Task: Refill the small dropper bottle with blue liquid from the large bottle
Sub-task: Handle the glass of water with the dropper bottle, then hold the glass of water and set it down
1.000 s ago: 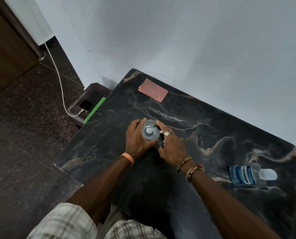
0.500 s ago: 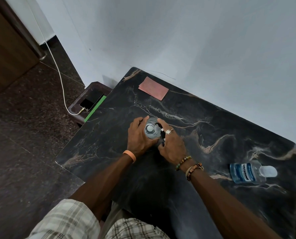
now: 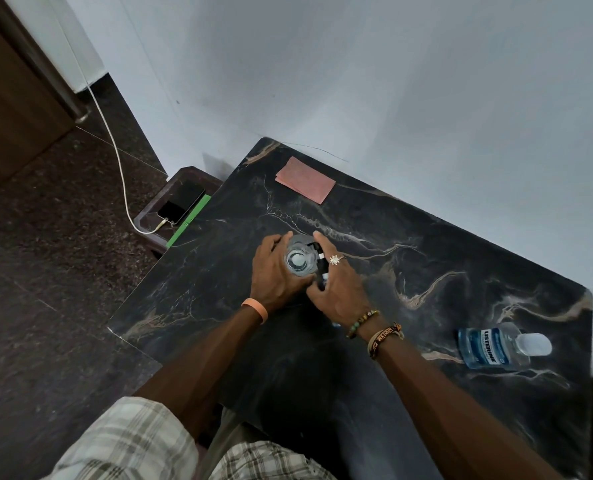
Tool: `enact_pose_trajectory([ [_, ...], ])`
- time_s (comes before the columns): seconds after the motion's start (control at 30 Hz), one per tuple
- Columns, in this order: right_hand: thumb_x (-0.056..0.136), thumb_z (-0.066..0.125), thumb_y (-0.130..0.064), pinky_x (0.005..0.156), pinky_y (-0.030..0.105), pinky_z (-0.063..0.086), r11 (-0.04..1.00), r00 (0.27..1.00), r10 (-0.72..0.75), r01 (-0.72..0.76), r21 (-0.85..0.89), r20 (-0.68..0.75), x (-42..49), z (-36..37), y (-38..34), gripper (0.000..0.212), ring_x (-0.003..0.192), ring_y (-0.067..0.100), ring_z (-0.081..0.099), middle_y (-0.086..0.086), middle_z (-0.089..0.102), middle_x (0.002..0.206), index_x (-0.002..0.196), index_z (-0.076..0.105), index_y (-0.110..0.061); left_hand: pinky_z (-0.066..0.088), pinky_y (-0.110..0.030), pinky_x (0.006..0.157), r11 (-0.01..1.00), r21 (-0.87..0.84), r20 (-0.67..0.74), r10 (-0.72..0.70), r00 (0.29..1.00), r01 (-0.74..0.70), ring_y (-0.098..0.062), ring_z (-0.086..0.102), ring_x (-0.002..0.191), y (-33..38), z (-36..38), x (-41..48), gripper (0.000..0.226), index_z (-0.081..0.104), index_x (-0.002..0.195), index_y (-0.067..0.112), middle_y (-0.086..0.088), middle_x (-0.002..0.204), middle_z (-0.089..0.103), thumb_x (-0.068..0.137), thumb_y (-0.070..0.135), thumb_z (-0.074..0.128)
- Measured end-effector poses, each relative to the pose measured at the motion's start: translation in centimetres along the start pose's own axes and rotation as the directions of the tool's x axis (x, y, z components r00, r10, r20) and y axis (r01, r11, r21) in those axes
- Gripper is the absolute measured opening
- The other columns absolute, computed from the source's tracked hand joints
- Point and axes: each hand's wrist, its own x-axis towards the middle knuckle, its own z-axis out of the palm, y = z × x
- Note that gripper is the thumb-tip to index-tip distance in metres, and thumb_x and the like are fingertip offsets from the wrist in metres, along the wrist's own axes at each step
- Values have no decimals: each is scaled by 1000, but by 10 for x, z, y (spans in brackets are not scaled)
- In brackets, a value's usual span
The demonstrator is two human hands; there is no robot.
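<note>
While two hands meet on the marble table point(image 3: 426, 258), the left hand point(image 3: 274, 275) curls round one small clear bottle point(image 3: 299, 260), and the right hand point(image 3: 338, 289) pinches one black dropper point(image 3: 320, 268) just right of it. One large blue bottle point(image 3: 489, 348) lies on its side, well apart at the near right. One pink card point(image 3: 305, 180) lies at the far edge.

The bench point(image 3: 426, 271) looks like dark stone with pale veins, smooth and a bit shiny. The large bottle point(image 3: 489, 348) is clear plastic. The wall point(image 3: 392, 81) is matt. The clothes point(image 3: 132, 445) are checked cloth
</note>
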Motion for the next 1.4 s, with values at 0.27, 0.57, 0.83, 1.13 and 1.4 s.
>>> enact_pose_trajectory([
  [0.27,76,61,-27,82,11,45,994,996,-66,70,83,-57,2,6,-1,98,100,14,56,5,44,132,153,3,-44,42,-31,96,1000,5,-17,-10,1000,10,-15,43,109,1,-6,13,92,50,132,21,-3,123,48,56,72,67],
  [0.57,83,69,-13,98,13,33,995,995,-75,79,65,-73,1,4,3,106,120,15,48,7,41,139,153,-6,-42,34,-43,112,1000,-2,84,-22,996,22,-28,37,133,1,-9,15,118,24,153,13,-12,143,36,61,57,84],
  [0.83,74,81,-9,108,23,33,965,967,105,-43,258,-231,-18,-20,15,108,130,2,36,0,39,150,154,12,-36,44,-41,103,942,-1,-158,331,930,-335,-21,46,120,16,-7,-33,59,49,134,11,-13,129,50,75,8,59],
  [1.13,71,86,-23,113,34,37,935,877,312,-215,283,-365,-75,-45,63,96,136,13,40,1,41,151,151,33,-16,51,-19,89,919,-352,333,299,894,-176,-3,65,99,88,57,-49,43,68,116,15,4,108,72,79,-5,58],
  [1.4,68,85,-10,105,37,44,909,811,410,-327,257,-417,-119,-27,89,92,123,21,51,8,52,134,147,38,-20,56,-40,93,902,-404,549,104,830,154,-15,71,96,94,98,-69,38,73,103,9,-4,100,76,77,-15,59],
])
